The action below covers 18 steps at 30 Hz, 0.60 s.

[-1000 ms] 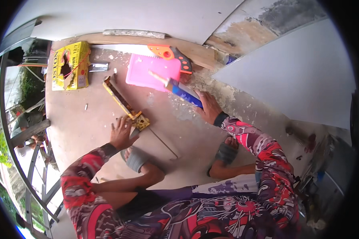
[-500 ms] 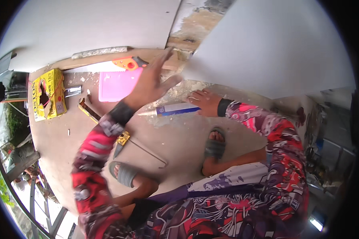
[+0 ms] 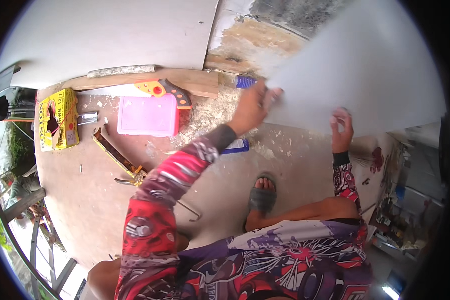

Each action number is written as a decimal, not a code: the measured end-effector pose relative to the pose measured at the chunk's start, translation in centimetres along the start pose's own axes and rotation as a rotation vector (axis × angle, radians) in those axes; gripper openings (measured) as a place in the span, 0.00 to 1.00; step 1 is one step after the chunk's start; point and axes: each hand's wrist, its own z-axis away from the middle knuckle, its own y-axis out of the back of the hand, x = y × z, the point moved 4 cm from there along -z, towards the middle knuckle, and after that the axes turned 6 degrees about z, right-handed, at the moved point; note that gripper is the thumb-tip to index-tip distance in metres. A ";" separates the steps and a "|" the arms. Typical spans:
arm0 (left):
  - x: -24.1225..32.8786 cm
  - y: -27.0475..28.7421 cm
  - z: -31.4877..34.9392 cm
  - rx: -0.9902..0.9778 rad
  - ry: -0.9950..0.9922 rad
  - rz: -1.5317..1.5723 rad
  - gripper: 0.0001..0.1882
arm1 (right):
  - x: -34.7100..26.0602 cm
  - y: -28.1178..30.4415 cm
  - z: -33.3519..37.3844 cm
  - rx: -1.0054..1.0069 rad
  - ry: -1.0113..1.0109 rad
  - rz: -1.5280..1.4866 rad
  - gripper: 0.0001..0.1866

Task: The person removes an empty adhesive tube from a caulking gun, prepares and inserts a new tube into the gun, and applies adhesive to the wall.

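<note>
A large white panel (image 3: 365, 65) leans at the right, blurred. My left hand (image 3: 252, 107) is closed at its left edge, with fingertips smeared by motion. Curled fingers of my right hand (image 3: 341, 131) grip the panel's lower edge. Under my left forearm lies a blue-and-white sealant tube (image 3: 237, 146), mostly hidden by the sleeve. Another blue cylinder end (image 3: 245, 81) shows beyond my left hand, by the wall base. A worn yellow caulking gun (image 3: 117, 155) lies left of my left arm, partly covered by it.
On the floor at left are a pink plastic box (image 3: 148, 115), a handsaw (image 3: 157, 89) with orange-and-black handle, and a torn yellow carton (image 3: 60, 120). A wooden board (image 3: 200, 84) runs along the wall base. Crumbled debris (image 3: 205, 117) lies beside the box.
Both hands have left the floor area around the sealant tube and moved right to the white panel. The panel has shifted right, uncovering more wall and the second blue cylinder.
</note>
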 end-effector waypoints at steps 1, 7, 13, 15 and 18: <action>0.1 -2.0 0.6 -0.024 -0.035 0.085 0.14 | 1.4 0.3 0.2 0.144 -0.094 -0.068 0.18; -1.2 -11.7 0.9 -0.023 -0.032 0.046 0.10 | 8.2 2.8 2.5 0.423 -0.357 -0.029 0.19; -1.2 -18.0 0.4 -0.082 -0.020 0.030 0.11 | 13.9 5.0 3.7 0.543 -0.480 0.094 0.21; -1.5 -19.3 0.6 -0.123 -0.023 0.056 0.11 | 14.8 5.5 4.0 0.545 -0.469 0.149 0.21; -2.4 -19.9 1.0 -0.168 -0.057 0.086 0.13 | 15.1 5.1 5.2 0.598 -0.518 0.046 0.23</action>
